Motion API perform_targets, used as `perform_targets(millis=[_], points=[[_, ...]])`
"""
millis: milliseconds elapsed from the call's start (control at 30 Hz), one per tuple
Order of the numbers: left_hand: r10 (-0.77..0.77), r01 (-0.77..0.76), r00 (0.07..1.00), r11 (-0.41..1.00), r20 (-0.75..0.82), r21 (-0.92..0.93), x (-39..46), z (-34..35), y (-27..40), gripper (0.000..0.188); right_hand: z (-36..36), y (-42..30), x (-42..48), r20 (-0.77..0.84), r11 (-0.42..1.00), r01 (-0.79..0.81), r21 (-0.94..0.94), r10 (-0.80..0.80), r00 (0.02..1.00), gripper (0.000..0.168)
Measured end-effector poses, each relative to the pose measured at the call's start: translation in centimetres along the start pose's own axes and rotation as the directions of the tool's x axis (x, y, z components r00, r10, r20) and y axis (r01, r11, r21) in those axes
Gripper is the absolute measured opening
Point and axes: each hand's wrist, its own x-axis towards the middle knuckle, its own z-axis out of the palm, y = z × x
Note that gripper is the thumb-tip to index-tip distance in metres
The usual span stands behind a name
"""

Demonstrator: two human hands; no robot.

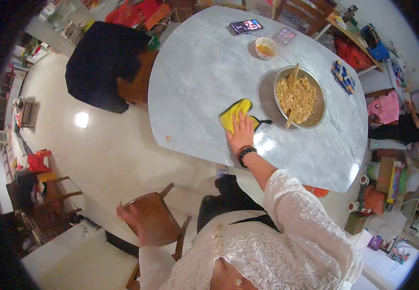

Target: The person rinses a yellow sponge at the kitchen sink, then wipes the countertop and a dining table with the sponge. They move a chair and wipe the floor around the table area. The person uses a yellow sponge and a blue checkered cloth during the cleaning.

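My right hand [242, 132] lies flat on a yellow cloth [231, 115] with dark edging, pressing it against the grey marbled tabletop [195, 79]. The cloth is partly folded and has a dark loop on its right side. Just right of it stands a steel bowl [321, 112] holding a light-brown chunky mixture [298, 96], with a wooden stick or utensil [295, 78] across it. My left hand [131, 215], blurred and empty, hangs away from the table, in front of a brown chair seat [155, 217].
Toward the table's far side are a phone [246, 27], a small bowl [266, 48] with yellowish contents and a blue patterned packet [343, 78]. A person in dark clothing [104, 65] leans by the left edge. Another person [405, 127] is at far right, near shelves and boxes.
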Motion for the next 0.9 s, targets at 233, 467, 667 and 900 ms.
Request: perform_targets(millis=[233,467,667,900], points=[[0.576,-0.496,0.817,0.720,0.019,-0.485,10.5,4.7,29.3,0.046,-0.6,-1.4,5.3,0.039,0.986,0.109,0.123,-0.115,0.993,0.067],[0.565,-0.464,0.803,0.793,0.190,-0.394,20.4,13.3,43.0,0.056,-0.4,-3.9,12.7,0.049,0.989,-0.134,0.054,0.132,0.990,0.068],[0.707,-0.659,0.686,0.703,0.170,-0.267,25.3,18.2,47.6,0.064,2.7,-5.8,27.1,-0.027,0.988,-0.152,0.036,0.153,0.988,0.063],[0.695,-0.568,0.645,0.715,0.318,-0.409,27.1,17.1,48.5,0.061,7.6,-7.2,46.6,-0.324,0.965,-0.199,0.173,0.246,0.914,0.053]])
